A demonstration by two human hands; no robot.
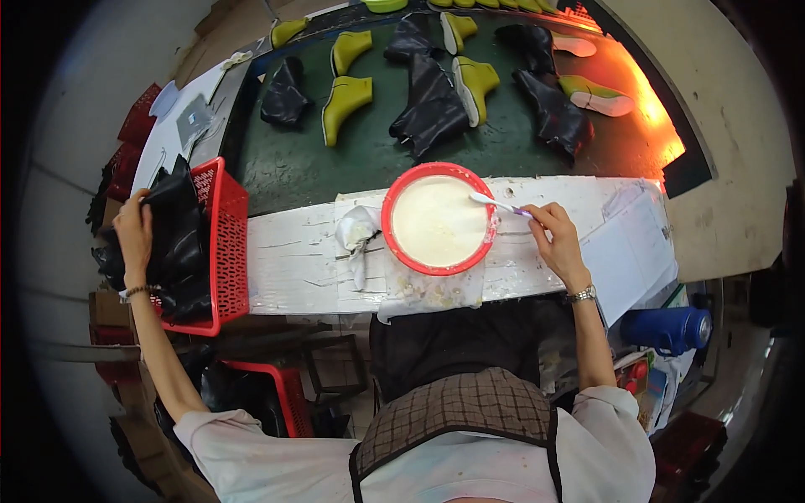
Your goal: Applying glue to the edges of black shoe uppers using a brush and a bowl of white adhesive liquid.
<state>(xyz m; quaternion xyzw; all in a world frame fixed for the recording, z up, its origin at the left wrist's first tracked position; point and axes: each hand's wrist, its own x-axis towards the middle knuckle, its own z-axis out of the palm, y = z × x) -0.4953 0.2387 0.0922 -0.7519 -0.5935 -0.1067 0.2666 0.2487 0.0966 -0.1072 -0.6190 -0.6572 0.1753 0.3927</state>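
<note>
At the left, my left hand [134, 232] is closed on the edge of a black leather boot upper [172, 205], among others piled in a red plastic basket [226, 260]. My right hand [557, 245] grips the purple-and-white handle of a toothbrush [501, 204]. Its white head hangs over the right side of a red bowl [392, 239], which holds a creamy pale liquid [438, 220]. Dried residue coats the bowl's right rim. Beside the bowl, to its left, lies a crumpled white cloth [359, 228].
Beyond the white board [289, 256], a green belt [226, 189] carries yellow-green shoe lasts [345, 105] and black boot uppers [429, 109]. Orange light glows at its right end [650, 101]. Papers [629, 247] and a blue flask [662, 329] are at the right. Another red basket [289, 402] stands below.
</note>
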